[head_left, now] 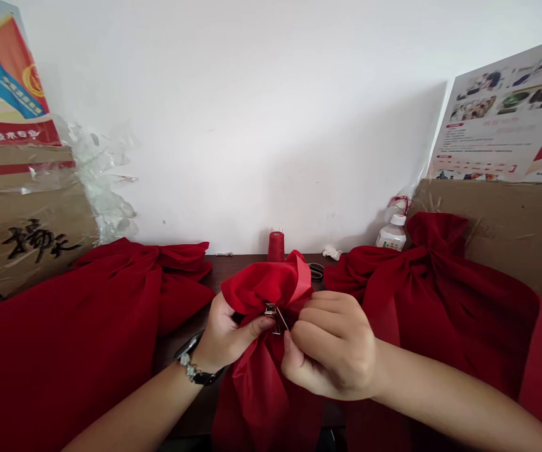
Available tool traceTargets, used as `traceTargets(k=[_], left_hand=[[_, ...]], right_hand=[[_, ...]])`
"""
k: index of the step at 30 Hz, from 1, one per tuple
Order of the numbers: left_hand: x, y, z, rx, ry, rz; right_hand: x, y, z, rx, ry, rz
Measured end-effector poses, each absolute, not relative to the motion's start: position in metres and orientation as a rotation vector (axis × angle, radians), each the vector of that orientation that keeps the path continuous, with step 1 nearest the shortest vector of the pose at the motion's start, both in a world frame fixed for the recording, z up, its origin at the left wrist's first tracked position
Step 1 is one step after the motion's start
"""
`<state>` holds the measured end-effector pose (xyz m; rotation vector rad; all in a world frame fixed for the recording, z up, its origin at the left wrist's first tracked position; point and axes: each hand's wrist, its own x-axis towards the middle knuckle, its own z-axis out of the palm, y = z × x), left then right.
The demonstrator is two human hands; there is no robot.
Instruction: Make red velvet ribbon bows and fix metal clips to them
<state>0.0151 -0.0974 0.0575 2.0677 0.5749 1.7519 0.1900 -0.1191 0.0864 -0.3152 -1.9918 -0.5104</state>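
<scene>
My left hand (233, 333) is wrapped around a bunch of gathered red cloth (261, 282), its thumb against a small metal clasp (270, 309) at the gather. The cloth puffs out above the clasp, and its folds hang down below. My right hand (334, 345) is closed just right of the clasp, with thumb and index finger pinching the end of a thin metal pin (282, 318). Part of the pin shows between the clasp and those fingertips. The other fingers are curled against the cloth and hide what lies behind them.
A spool of red thread (276, 246) stands by the wall, near black-handled scissors (316, 271) and crumpled tissue (332, 252). Large red cloths (111, 314) lie left and right (459, 301). A white-capped bottle (392, 233) and cardboard boxes (21, 220) flank the dark table (233, 258).
</scene>
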Motion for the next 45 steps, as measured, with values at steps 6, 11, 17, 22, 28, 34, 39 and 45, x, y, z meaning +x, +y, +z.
traceTargets(k=[6,11,17,22,28,34,39,45], left_hand=[[0.015,-0.097,0.058,2.094,0.559,1.763],[0.015,-0.095,0.058,2.108,0.572,1.780],[0.016,-0.095,0.057,2.102,0.585,1.777],[0.016,-0.094,0.056,2.075,0.655,1.787],[0.017,-0.087,0.052,2.048,0.750,1.762],[0.019,-0.081,0.048,2.017,0.714,1.743],[0.019,-0.079,0.044,1.985,0.728,1.754],[0.020,-0.080,0.043,1.951,0.720,1.749]], right_hand=[[0.190,-0.118,0.088,-0.316,-2.016,-0.504],[0.190,-0.117,0.088,-0.314,-1.999,-0.516],[0.189,-0.117,0.087,-0.324,-2.007,-0.513],[0.190,-0.114,0.087,-0.337,-2.012,-0.504],[0.189,-0.106,0.084,-0.361,-2.009,-0.508],[0.189,-0.096,0.080,-0.384,-2.005,-0.543],[0.189,-0.094,0.079,-0.400,-2.010,-0.583],[0.189,-0.097,0.079,-0.394,-2.009,-0.638]])
